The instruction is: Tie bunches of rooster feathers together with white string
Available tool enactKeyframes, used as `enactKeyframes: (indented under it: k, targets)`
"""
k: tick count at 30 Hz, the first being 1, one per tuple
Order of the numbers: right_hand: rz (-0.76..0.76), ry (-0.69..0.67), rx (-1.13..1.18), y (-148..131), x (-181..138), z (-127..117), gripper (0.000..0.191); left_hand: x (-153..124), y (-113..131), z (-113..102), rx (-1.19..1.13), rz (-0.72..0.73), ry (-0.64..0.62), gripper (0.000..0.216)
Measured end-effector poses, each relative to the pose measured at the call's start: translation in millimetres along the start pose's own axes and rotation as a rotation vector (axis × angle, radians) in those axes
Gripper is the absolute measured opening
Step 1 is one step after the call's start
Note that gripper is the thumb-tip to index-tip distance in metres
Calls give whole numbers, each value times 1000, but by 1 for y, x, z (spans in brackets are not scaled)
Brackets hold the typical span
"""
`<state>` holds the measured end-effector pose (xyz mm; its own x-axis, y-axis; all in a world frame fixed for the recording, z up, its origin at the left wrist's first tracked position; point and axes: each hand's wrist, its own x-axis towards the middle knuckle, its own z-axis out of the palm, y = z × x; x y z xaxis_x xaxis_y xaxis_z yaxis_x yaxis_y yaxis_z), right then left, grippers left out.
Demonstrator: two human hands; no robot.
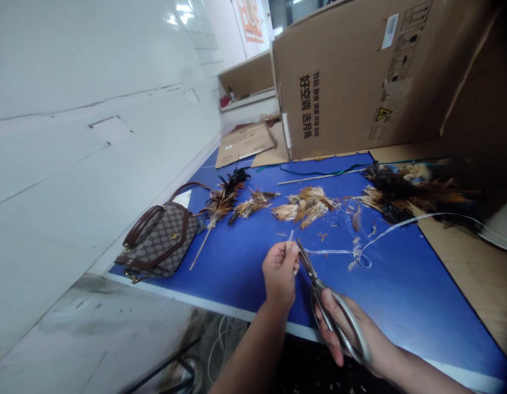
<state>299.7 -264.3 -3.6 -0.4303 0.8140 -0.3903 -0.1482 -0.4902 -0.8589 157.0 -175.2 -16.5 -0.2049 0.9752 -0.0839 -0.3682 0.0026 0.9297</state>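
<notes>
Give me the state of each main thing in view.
Left hand: pinching clear strip
Clear strip: partly looped
Right hand: gripping scissors
Scissors: held, blade opening unclear
Monogrammed handbag: flap down
Feathers: lying in separate clumps
Cardboard box: standing
Cardboard sheet: lying flat

My one view: head-worn, forward and down.
From above the six o'clock side of the surface, I face twelve o'clock, hands close at five.

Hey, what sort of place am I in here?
Probably a craft workshop: feather piles lie on a blue table, scissors are in your right hand, and a large cardboard box stands behind.
</notes>
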Motion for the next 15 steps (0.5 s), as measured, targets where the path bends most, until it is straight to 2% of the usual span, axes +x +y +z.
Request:
enactKeyframes:
  k: [15]
  targets:
    - [-2,-21,3,-7,-1,3,73,-4,4,-1,27,1,12,35]
